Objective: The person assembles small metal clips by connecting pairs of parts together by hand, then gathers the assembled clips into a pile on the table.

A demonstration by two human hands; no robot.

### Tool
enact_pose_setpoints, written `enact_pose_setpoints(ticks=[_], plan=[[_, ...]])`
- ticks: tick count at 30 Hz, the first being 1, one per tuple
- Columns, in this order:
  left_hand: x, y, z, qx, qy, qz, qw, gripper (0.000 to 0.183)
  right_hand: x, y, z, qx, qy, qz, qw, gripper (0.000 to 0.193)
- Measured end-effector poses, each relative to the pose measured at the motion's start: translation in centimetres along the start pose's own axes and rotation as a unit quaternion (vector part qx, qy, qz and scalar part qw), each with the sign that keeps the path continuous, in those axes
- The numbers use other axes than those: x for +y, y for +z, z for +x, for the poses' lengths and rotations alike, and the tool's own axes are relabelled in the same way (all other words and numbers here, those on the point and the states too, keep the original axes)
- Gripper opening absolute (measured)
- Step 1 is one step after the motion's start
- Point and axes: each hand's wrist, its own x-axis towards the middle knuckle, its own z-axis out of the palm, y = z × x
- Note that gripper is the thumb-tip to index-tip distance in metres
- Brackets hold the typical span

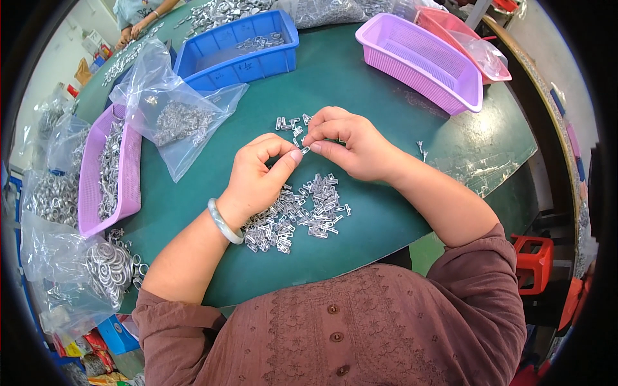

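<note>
Blue bin (257,64) — purple baskets (418,61)

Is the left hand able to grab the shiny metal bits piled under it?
Probably yes: the left hand hovers right over the pile of small silver metal clips on the green table, with nothing between.

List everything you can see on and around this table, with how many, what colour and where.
small metal clips: a pile, silver, table centre below the hands
finished clips: a few, silver, above the hands
table: one, dark green
blue bin: one, top centre
purple baskets: two, top right and far left
pink basket: one, top right
clear bags: several, left side, holding metal parts
red stool: one, right
bracelet: one, pale green, left wrist
left hand: pinching
right hand: pinching a clip
</note>
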Motion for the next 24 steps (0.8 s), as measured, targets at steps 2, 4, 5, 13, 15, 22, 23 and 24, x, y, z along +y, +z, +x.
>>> enact_pose_setpoints(ticks=[2,4,5,13,15,22,23,24], plan=[[-0.02,-0.03,-0.02,-0.002,-0.004,-0.009,1.0,0.011,0.01,-0.03,-0.02,-0.002,0.004,0.004,1.0,0.008],[-0.02,-0.03,-0.03,-0.005,-0.007,-0.017,1.0,0.012,-0.02,-0.02,-0.01,-0.003,0.004,0.008,1.0,0.008],[-0.01,-0.02,-0.04,-0.004,-0.003,-0.017,1.0,0.012,-0.06,-0.03,-0.02,-0.003,0.004,0.008,1.0,0.008],[0.05,0.01,-0.06,-0.005,0.01,-0.015,1.0,0.012,-0.08,-0.13,-0.07,-0.003,-0.002,0.0,1.0,0.009],[0.08,0.05,-0.07,-0.004,0.017,-0.017,1.0,0.013,-0.04,-0.13,-0.07,-0.002,-0.006,0.0,1.0,0.008],[0.1,-0.01,-0.07,-0.004,0.023,-0.002,1.0,0.013,-0.02,-0.15,-0.04,-0.005,-0.013,0.001,1.0,0.007],[0.11,-0.03,-0.07,-0.005,0.026,-0.001,1.0,0.013,-0.03,-0.15,-0.04,-0.005,-0.013,0.001,1.0,0.007],[0.13,-0.05,-0.08,-0.005,0.03,0.001,1.0,0.013,-0.04,-0.17,-0.04,-0.006,-0.012,0.002,1.0,0.007]])
